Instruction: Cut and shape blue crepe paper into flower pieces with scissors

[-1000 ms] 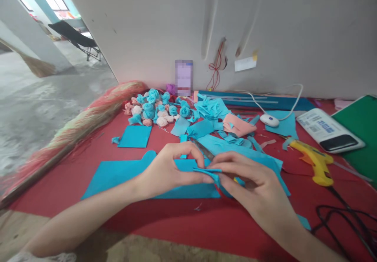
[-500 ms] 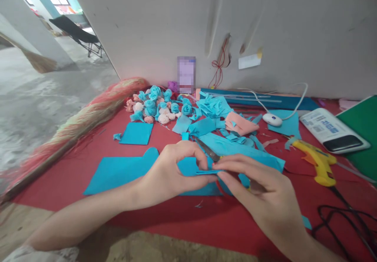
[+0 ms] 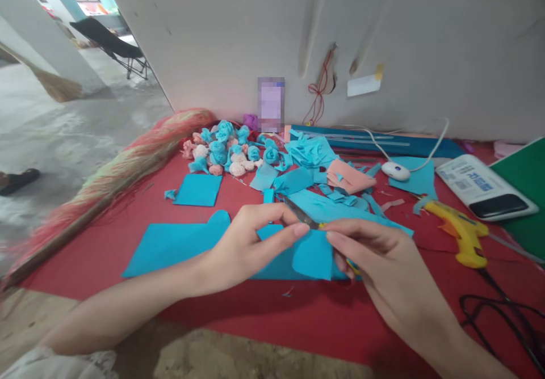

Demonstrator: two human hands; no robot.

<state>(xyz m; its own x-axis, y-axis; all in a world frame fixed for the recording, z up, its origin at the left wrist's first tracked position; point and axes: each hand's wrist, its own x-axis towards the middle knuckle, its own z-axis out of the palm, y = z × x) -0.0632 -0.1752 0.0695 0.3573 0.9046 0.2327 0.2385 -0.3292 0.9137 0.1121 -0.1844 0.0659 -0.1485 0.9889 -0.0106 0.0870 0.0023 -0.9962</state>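
Note:
A small blue paper piece (image 3: 313, 257) with a rounded lower left corner hangs between my hands. My left hand (image 3: 255, 240) pinches its upper left edge between thumb and fingers. Thumb and fingers of my right hand (image 3: 374, 254) grip its upper right corner. Scissors (image 3: 300, 211) with dark blades lie behind the piece, their yellow-blue handle partly hidden by my right hand. Larger blue sheets (image 3: 170, 248) are spread on the red table (image 3: 204, 316) under and behind my hands.
Blue and pink paper roses (image 3: 219, 152) are heaped at the back beside blue scraps (image 3: 310, 152). A yellow glue gun (image 3: 464, 234), a white device (image 3: 485, 186) and a black cable are on the right. A broom (image 3: 106, 169) lines the left edge.
The blue piece has turned from nearly edge-on to hanging face-on below my fingertips. My left thumb has moved up. A dark shoe has appeared on the floor at the far left.

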